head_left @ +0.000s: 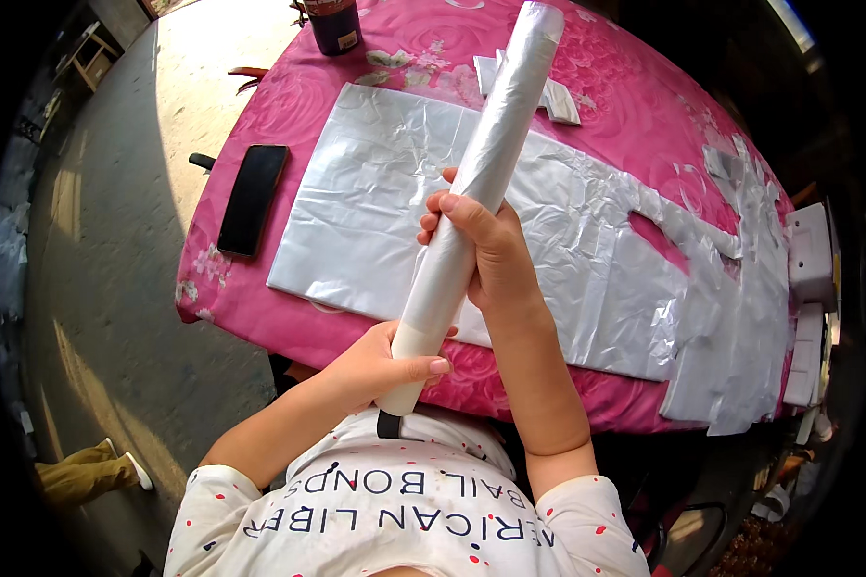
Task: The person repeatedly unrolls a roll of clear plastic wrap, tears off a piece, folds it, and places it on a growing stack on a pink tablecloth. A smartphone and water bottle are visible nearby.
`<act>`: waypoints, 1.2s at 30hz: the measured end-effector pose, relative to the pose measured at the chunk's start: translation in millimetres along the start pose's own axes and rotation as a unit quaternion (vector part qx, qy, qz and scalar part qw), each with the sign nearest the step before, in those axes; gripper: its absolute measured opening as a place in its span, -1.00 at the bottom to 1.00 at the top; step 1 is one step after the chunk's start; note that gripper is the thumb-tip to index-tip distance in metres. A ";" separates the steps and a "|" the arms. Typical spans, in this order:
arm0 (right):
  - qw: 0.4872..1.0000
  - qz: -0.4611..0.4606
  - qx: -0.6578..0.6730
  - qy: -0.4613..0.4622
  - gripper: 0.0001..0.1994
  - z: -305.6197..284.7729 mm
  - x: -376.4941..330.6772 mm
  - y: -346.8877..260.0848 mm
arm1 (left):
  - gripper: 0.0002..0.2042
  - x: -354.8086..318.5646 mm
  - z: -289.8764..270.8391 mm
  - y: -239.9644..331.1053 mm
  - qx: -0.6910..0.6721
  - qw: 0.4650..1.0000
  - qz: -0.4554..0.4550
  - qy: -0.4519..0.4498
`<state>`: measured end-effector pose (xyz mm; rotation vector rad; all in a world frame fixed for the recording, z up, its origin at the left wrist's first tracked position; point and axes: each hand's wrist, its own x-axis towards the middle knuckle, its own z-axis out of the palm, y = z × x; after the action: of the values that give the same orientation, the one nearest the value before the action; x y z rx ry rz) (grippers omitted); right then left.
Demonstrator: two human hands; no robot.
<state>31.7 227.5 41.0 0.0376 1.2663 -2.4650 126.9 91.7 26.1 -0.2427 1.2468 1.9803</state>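
Note:
A long roll of shiny whitish plastic film (500, 120) slants up in front of me, its far end pointing away to the upper right. My right hand (486, 236) is wrapped around its middle, thumb on top. Lower down, my left hand (390, 365) grips the near end, close to my shirt. Beneath the roll, a flat pile of white plastic bags (366, 183) lies across the table. At its right side the bags have cut-out handles and crumpled edges (731, 337).
The table wears a pink flowered cloth (635, 58). A black phone (252, 200) lies on its left side, a dark cup (335, 24) stands at the far edge, and folded white pieces (560, 101) lie behind the bags. A person's leg (87, 474) shows at lower left.

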 end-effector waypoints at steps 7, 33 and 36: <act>0.999 -0.015 0.026 0.015 -0.39 -4.2 -5.9 9.1 | -0.60 -0.1 0.4 -9.0 -0.005 1.000 -0.009 0.013; 0.961 -0.110 -0.098 0.236 -0.58 -140.7 12.2 -37.3 | -0.58 -29.5 -63.4 -53.1 0.048 0.987 -0.144 -0.052; 0.943 -0.071 -0.238 0.221 -0.70 -148.0 9.1 -43.7 | -0.58 -36.6 -73.4 -63.0 0.041 0.986 -0.158 -0.012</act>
<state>-12.4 364.7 -14.8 0.4036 2.0950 -2.2646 178.8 26.3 -35.0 -0.3524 1.1901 1.6523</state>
